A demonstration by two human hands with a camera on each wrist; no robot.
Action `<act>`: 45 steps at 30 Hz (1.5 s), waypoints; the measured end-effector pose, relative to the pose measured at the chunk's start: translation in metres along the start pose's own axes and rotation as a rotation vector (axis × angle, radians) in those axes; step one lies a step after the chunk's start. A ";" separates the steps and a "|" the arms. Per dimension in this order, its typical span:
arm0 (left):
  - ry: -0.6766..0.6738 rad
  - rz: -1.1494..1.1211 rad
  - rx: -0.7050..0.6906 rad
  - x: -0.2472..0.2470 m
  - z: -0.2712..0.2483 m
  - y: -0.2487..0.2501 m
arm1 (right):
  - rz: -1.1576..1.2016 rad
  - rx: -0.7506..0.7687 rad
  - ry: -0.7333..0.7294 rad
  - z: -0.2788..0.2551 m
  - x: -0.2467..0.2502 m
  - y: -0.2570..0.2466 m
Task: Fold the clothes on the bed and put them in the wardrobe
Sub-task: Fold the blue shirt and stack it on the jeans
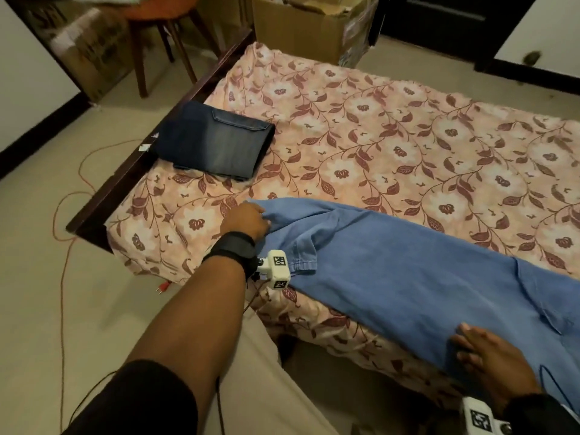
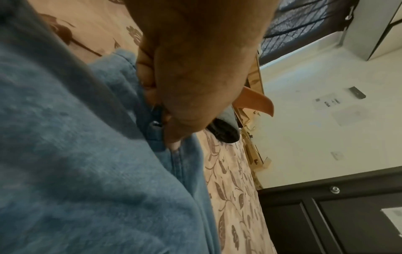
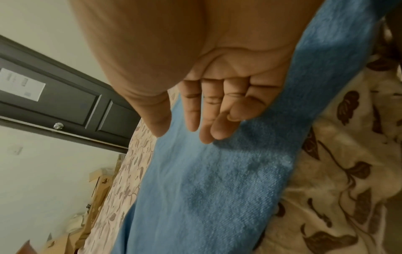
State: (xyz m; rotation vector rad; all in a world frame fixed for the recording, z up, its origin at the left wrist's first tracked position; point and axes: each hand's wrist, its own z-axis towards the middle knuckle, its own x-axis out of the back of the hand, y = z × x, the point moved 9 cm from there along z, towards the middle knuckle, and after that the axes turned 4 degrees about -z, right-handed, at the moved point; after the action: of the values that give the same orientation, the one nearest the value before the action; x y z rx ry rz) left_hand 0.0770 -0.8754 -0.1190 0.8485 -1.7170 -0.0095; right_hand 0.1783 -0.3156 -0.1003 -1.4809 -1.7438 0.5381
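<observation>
Left hand (image 1: 246, 221) pinching long light-blue denim garment (image 1: 408, 277) on floral bedsheet (image 1: 376, 127), right hand (image 1: 489, 359) flat on it, fingers straight, folded dark jeans (image 1: 216, 139) far left.

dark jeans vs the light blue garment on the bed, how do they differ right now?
The dark jeans are folded into a compact rectangle; the light blue garment lies stretched out along the bed's near edge. The jeans are untouched; the blue garment is gripped by the left hand and pressed flat under the right hand. Both rest on the floral bedsheet.

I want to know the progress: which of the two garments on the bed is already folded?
The dark jeans, a neat rectangle near the bed's far left edge. The light blue garment lies spread out under both hands.
</observation>
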 end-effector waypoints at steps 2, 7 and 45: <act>0.146 -0.146 0.020 0.019 0.004 0.004 | -0.028 0.013 0.000 0.005 -0.003 -0.001; 0.213 -0.867 0.009 0.044 0.034 -0.008 | -0.021 0.024 -0.008 0.011 -0.002 0.005; -0.160 0.260 -0.146 -0.011 -0.058 0.099 | -0.328 0.121 -0.112 0.032 -0.023 0.002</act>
State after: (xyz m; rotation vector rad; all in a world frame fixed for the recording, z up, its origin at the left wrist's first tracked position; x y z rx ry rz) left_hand 0.0749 -0.7726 -0.0669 0.5244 -1.9408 -0.0273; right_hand 0.1554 -0.3317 -0.1282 -1.0701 -1.9549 0.5500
